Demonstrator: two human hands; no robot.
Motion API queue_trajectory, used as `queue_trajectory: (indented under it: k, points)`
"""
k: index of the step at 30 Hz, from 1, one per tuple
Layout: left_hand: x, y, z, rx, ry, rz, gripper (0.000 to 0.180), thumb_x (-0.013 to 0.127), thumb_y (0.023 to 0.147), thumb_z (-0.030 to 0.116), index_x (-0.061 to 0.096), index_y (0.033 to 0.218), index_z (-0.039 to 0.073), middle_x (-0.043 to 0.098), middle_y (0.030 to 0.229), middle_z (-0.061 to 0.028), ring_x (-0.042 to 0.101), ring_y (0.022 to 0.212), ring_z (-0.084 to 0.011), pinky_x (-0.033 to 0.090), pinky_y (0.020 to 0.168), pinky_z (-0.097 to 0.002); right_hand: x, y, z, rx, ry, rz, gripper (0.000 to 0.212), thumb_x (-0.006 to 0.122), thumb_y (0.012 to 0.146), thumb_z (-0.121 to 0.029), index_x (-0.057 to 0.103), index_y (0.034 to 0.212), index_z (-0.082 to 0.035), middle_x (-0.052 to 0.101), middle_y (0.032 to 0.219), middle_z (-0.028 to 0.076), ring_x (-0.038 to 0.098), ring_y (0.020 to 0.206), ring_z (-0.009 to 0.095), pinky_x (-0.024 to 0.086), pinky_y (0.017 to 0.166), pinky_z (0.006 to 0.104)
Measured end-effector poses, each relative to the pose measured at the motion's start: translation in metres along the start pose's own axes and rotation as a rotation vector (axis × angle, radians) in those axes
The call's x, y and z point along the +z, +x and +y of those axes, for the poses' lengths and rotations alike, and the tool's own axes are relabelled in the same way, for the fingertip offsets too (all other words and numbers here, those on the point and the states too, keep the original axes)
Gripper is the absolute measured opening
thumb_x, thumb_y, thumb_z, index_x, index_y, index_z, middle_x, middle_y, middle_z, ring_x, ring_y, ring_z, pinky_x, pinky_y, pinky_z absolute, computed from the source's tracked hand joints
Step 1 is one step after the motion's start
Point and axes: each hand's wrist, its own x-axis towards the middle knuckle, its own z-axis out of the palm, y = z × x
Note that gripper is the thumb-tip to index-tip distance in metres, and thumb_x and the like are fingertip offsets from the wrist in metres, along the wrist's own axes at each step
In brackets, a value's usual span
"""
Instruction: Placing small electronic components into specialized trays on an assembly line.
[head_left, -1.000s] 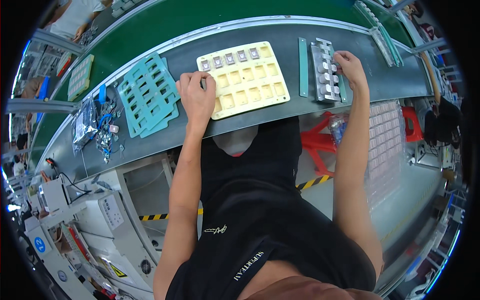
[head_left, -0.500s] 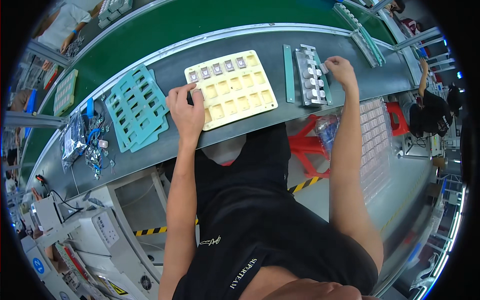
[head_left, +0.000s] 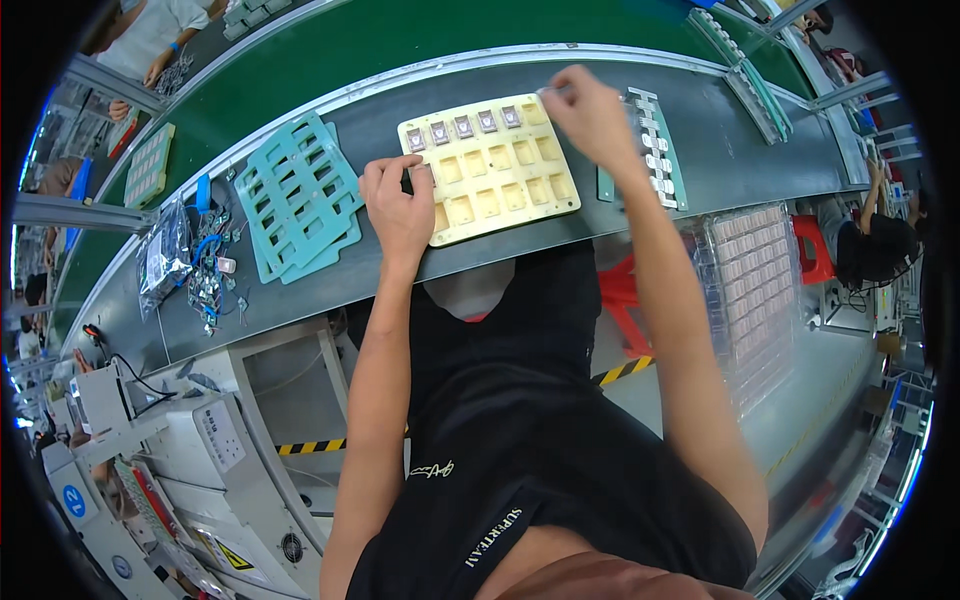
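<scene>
A cream tray (head_left: pixel 475 230) with rows of square pockets lies in front of me. Small greyish square parts (head_left: pixel 463 127) fill most of its far row; many other pockets are bare. My left hand (head_left: pixel 400 205) rests at the tray's left edge, its fingers and thumb closed around something small and dark, mostly hidden. Over the tray's far right corner, my right hand (head_left: pixel 590 115) pinches a small pale piece, blurred and largely covered by the fingers. To the right, partly behind my forearm, stands a narrow metal holder with white blocks (head_left: pixel 655 150) beside green strips.
Green slotted plates (head_left: pixel 270 268) are stacked left of the tray. Beyond them lie a plastic bag (head_left: pixel 165 255) and tangled small cables (head_left: pixel 212 265). A red stool (head_left: pixel 620 290) and clear-wrapped trays (head_left: pixel 750 280) are below the bench's right side. Co-workers are at both sides.
My right hand has moved left from the metal holder to the tray's far right corner. My left hand stays at the tray's left edge. The whole view has shifted slightly.
</scene>
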Motion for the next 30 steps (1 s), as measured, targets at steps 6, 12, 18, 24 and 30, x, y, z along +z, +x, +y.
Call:
queue_trajectory:
  k: [6, 12, 18, 24, 30]
  points:
    - [-0.004, -0.002, -0.006, 0.033, -0.009, -0.016, 0.012, 0.066, 0.085, 0.013, 0.07, 0.092, 0.004, 0.062, 0.095, -0.0133, 0.056, 0.092, -0.0315, 0.044, 0.083, -0.0416, 0.041, -0.012, 0.005, -0.053, -0.171, -0.037, 0.023, 0.066, 0.086, -0.027, 0.068, 0.09, -0.005, 0.064, 0.089, 0.017, 0.064, 0.084, 0.037, 0.052, 0.076, 0.0483]
    - [-0.005, -0.002, -0.004, -0.011, -0.017, -0.036, 0.012, 0.065, 0.085, 0.012, 0.071, 0.092, 0.004, 0.061, 0.095, -0.0121, 0.057, 0.093, -0.0305, 0.044, 0.084, -0.041, 0.043, -0.016, -0.004, -0.126, -0.345, -0.031, 0.022, 0.06, 0.09, -0.025, 0.069, 0.086, -0.005, 0.063, 0.09, 0.013, 0.061, 0.093, 0.034, 0.051, 0.084, 0.0449]
    - [0.0, 0.002, -0.007, 0.054, 0.002, -0.038, 0.012, 0.065, 0.085, 0.013, 0.071, 0.092, 0.005, 0.062, 0.094, -0.0133, 0.057, 0.092, -0.0316, 0.044, 0.083, -0.0414, 0.046, 0.007, 0.007, -0.043, -0.409, -0.145, 0.022, 0.057, 0.081, -0.017, 0.071, 0.086, 0.0, 0.068, 0.092, 0.022, 0.066, 0.09, 0.041, 0.054, 0.081, 0.0482]
    - [0.0, 0.0, -0.001, -0.009, -0.02, -0.027, 0.012, 0.065, 0.085, 0.012, 0.072, 0.092, 0.006, 0.061, 0.094, -0.0117, 0.055, 0.093, -0.0302, 0.043, 0.084, -0.04, 0.032, 0.017, 0.001, 0.13, -0.266, -0.294, 0.029, 0.063, 0.084, -0.027, 0.068, 0.103, -0.006, 0.071, 0.096, 0.02, 0.068, 0.09, 0.039, 0.054, 0.079, 0.0473]
    - [-0.003, -0.001, -0.004, -0.001, -0.016, -0.033, 0.013, 0.064, 0.085, 0.012, 0.071, 0.094, 0.005, 0.061, 0.094, -0.0116, 0.055, 0.093, -0.0305, 0.043, 0.085, -0.0401, -0.028, -0.02, 0.009, 0.063, -0.043, -0.03, 0.027, 0.06, 0.093, -0.026, 0.067, 0.11, -0.007, 0.072, 0.091, 0.014, 0.069, 0.086, 0.034, 0.053, 0.076, 0.0411]
